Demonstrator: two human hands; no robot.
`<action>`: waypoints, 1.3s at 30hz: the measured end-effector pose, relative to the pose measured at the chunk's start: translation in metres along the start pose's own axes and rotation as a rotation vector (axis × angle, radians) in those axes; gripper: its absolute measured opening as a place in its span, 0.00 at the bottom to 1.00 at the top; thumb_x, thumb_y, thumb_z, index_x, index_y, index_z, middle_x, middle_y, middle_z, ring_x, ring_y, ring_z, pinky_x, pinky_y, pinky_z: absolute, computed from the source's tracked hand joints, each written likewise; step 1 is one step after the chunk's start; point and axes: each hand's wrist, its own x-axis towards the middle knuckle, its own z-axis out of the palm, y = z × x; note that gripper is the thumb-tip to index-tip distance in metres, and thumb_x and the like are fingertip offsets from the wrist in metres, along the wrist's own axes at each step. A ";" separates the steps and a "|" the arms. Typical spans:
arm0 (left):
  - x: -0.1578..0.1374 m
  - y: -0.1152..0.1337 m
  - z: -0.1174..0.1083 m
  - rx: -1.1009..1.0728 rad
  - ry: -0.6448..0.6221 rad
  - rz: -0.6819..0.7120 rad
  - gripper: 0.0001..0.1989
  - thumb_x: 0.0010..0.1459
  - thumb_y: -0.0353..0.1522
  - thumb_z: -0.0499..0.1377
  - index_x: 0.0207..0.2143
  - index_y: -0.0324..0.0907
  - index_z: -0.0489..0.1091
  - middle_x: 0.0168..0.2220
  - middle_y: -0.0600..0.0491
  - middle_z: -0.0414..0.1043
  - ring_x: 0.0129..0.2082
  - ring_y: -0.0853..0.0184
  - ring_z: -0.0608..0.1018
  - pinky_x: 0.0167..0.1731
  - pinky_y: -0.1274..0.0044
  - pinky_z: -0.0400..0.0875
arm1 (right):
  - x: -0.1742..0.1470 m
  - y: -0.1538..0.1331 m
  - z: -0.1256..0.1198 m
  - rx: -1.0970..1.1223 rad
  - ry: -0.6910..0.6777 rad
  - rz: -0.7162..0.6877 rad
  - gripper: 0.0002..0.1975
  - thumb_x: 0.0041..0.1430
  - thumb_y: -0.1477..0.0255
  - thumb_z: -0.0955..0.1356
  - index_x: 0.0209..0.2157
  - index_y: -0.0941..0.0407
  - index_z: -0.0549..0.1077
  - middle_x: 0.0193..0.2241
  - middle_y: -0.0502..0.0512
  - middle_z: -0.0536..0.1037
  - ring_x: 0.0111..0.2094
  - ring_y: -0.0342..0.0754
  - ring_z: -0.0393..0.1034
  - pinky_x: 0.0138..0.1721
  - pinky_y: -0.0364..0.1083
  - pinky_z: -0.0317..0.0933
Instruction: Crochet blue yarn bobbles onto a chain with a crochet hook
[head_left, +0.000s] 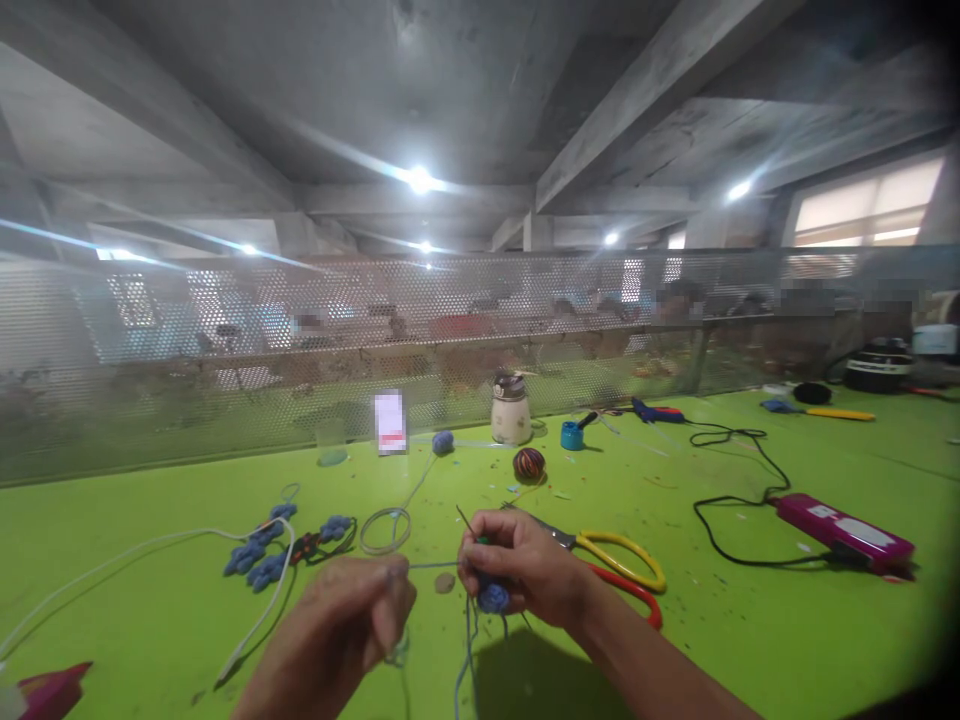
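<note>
Right hand [517,560] pinches a blue yarn piece [493,598], a slim tool [464,517] slanting forward-left from its fingers; a blue strand [435,565] stretches toward the curled left hand [345,610], its hold unclear.

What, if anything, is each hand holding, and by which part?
The right hand holds a blue yarn piece near its top and a thin rod below its tip. The left hand's hold cannot be told.
</note>
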 end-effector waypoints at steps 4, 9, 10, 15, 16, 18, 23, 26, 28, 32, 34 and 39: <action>0.005 0.005 0.005 -0.187 0.142 -0.015 0.20 0.58 0.40 0.59 0.53 0.48 0.69 0.18 0.62 0.57 0.16 0.74 0.52 0.16 0.80 0.47 | 0.000 0.002 0.002 -0.018 -0.002 -0.003 0.18 0.48 0.63 0.77 0.29 0.59 0.69 0.22 0.52 0.76 0.15 0.36 0.59 0.13 0.36 0.44; 0.016 -0.010 0.003 0.519 0.270 -0.040 0.10 0.52 0.36 0.62 0.22 0.41 0.75 0.15 0.59 0.56 0.18 0.71 0.58 0.22 0.77 0.50 | -0.002 -0.002 0.001 -0.013 0.009 -0.009 0.18 0.48 0.62 0.77 0.30 0.59 0.68 0.22 0.52 0.76 0.16 0.36 0.61 0.14 0.36 0.46; 0.014 -0.011 0.002 0.520 0.230 -0.062 0.17 0.54 0.38 0.60 0.15 0.41 0.71 0.14 0.58 0.56 0.17 0.71 0.58 0.21 0.76 0.50 | -0.002 -0.003 0.001 -0.012 0.010 -0.008 0.18 0.48 0.62 0.76 0.30 0.59 0.68 0.22 0.51 0.76 0.16 0.36 0.60 0.13 0.36 0.45; -0.001 0.006 0.000 -0.178 0.005 -0.026 0.23 0.58 0.46 0.54 0.17 0.42 0.73 0.15 0.57 0.55 0.17 0.71 0.58 0.20 0.77 0.56 | -0.002 0.000 0.002 -0.023 0.008 0.008 0.18 0.49 0.63 0.76 0.30 0.59 0.69 0.21 0.51 0.76 0.14 0.34 0.57 0.12 0.36 0.44; -0.001 0.010 0.000 -0.252 0.026 -0.037 0.20 0.58 0.46 0.55 0.25 0.43 0.76 0.17 0.58 0.56 0.17 0.73 0.55 0.18 0.78 0.53 | -0.002 0.000 0.003 -0.027 0.004 0.012 0.18 0.49 0.63 0.76 0.29 0.60 0.69 0.21 0.51 0.76 0.14 0.34 0.58 0.12 0.36 0.44; 0.003 0.013 0.000 -0.142 0.113 -0.067 0.15 0.58 0.44 0.57 0.41 0.45 0.76 0.19 0.60 0.57 0.17 0.74 0.53 0.17 0.79 0.48 | -0.002 0.000 0.005 -0.031 0.004 0.013 0.18 0.48 0.63 0.77 0.29 0.60 0.69 0.22 0.52 0.76 0.15 0.35 0.59 0.13 0.36 0.46; 0.012 0.003 0.000 0.530 0.111 -0.068 0.09 0.51 0.37 0.64 0.24 0.41 0.77 0.17 0.59 0.57 0.20 0.71 0.59 0.22 0.78 0.52 | -0.003 -0.004 0.003 -0.014 0.038 -0.002 0.19 0.48 0.62 0.77 0.31 0.59 0.68 0.22 0.51 0.76 0.16 0.35 0.60 0.14 0.35 0.46; 0.004 0.003 -0.001 0.248 -0.111 -0.072 0.22 0.55 0.44 0.60 0.14 0.41 0.73 0.15 0.57 0.56 0.17 0.72 0.58 0.20 0.77 0.51 | -0.002 -0.002 0.003 -0.018 0.041 0.006 0.19 0.48 0.62 0.77 0.31 0.59 0.69 0.22 0.51 0.76 0.15 0.35 0.59 0.13 0.35 0.45; -0.001 0.007 0.000 -0.094 -0.138 -0.027 0.22 0.56 0.48 0.56 0.21 0.42 0.75 0.16 0.58 0.54 0.16 0.73 0.55 0.19 0.77 0.50 | -0.002 0.000 0.003 -0.027 0.030 0.016 0.19 0.48 0.62 0.77 0.30 0.60 0.69 0.22 0.52 0.76 0.16 0.36 0.61 0.14 0.35 0.47; 0.005 0.005 0.004 0.006 0.067 -0.084 0.15 0.57 0.42 0.59 0.43 0.44 0.74 0.21 0.60 0.57 0.20 0.72 0.56 0.21 0.78 0.49 | -0.002 0.003 0.006 -0.032 0.013 0.017 0.19 0.46 0.62 0.78 0.29 0.60 0.70 0.22 0.53 0.76 0.19 0.37 0.64 0.17 0.37 0.52; 0.011 -0.001 0.005 0.319 0.105 -0.086 0.10 0.54 0.38 0.62 0.35 0.41 0.75 0.19 0.61 0.55 0.20 0.72 0.56 0.21 0.77 0.47 | -0.001 0.002 0.006 -0.028 0.017 0.011 0.20 0.46 0.61 0.78 0.29 0.60 0.70 0.22 0.52 0.76 0.19 0.37 0.64 0.17 0.37 0.52; 0.005 -0.004 0.002 0.291 -0.154 -0.110 0.24 0.55 0.44 0.59 0.12 0.40 0.67 0.13 0.57 0.57 0.17 0.72 0.59 0.21 0.75 0.52 | -0.002 -0.001 0.006 -0.034 0.025 0.028 0.19 0.46 0.62 0.77 0.29 0.60 0.70 0.22 0.52 0.76 0.16 0.36 0.60 0.14 0.36 0.48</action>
